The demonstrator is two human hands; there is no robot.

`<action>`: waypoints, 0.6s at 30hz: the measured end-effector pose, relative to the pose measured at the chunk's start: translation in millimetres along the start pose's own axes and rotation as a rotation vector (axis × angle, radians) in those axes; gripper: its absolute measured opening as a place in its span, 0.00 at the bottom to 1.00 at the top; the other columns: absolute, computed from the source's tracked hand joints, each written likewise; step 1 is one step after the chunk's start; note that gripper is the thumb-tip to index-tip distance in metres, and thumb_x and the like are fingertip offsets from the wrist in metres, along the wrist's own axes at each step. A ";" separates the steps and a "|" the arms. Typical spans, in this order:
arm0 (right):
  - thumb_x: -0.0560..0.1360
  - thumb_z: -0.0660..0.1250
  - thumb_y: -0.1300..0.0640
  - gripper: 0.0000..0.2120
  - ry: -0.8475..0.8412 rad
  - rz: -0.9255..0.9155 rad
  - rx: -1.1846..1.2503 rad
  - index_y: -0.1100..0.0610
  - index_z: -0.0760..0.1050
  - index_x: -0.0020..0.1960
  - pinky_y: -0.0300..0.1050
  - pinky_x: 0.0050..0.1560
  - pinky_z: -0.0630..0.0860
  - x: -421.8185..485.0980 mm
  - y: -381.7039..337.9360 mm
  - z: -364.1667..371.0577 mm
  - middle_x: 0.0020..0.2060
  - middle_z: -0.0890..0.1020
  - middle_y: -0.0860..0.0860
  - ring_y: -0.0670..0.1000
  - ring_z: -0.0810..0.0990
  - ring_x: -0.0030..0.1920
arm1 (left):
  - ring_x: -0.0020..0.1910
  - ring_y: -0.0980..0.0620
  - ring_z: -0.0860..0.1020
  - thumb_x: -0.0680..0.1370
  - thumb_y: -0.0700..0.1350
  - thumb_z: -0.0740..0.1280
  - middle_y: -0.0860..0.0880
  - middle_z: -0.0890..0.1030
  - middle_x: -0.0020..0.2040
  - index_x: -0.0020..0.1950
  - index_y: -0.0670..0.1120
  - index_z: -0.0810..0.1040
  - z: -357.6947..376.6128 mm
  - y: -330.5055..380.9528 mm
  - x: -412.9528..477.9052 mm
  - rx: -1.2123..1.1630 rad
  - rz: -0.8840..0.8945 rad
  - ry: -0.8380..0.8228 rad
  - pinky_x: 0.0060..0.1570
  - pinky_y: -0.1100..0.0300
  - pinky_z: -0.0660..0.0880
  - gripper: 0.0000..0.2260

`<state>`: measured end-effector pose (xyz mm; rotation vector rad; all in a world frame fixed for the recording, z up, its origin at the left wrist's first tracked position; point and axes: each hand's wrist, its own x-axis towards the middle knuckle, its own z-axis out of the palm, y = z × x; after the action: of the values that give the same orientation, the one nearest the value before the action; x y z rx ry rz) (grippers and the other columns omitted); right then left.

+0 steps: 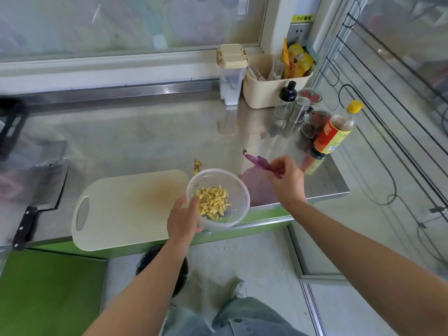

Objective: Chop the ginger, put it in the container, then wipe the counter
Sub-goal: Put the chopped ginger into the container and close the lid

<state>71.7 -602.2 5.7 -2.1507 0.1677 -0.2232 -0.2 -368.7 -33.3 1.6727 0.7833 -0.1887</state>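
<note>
Yellow sticker (301,17) above socket (300,31): "小心触电"; bottle label (326,139) illegible.

Single view, head-worn, wide-angle. It looks forward and steeply down from the near edge of the steel table (145,137), which fills the middle band. Both forearms enter from the bottom, close to the lens. The left hand (183,219) holding the container (238,187) sits about frame centre, with the right hand (288,180) pinching a purple cloth (260,162) just right of it. The window sill (109,66) runs along the top. The floor (254,258) and trouser legs (242,316) are at the bottom. Straight lines bow towards the edges.
</note>
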 end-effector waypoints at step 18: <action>0.79 0.57 0.71 0.11 -0.014 0.781 0.893 0.66 0.75 0.57 0.38 0.29 0.79 20.0 28.3 -11.0 0.39 0.78 0.57 0.47 0.79 0.28 | 0.60 0.42 0.74 0.81 0.58 0.56 0.44 0.71 0.64 0.66 0.49 0.67 45.1 8.1 -2.0 -0.133 -0.169 -0.245 0.44 0.50 0.81 0.19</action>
<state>87.7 -630.8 -10.0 -1.0881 0.7276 0.1580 16.0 -411.4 -37.8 1.4267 0.7342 -0.4421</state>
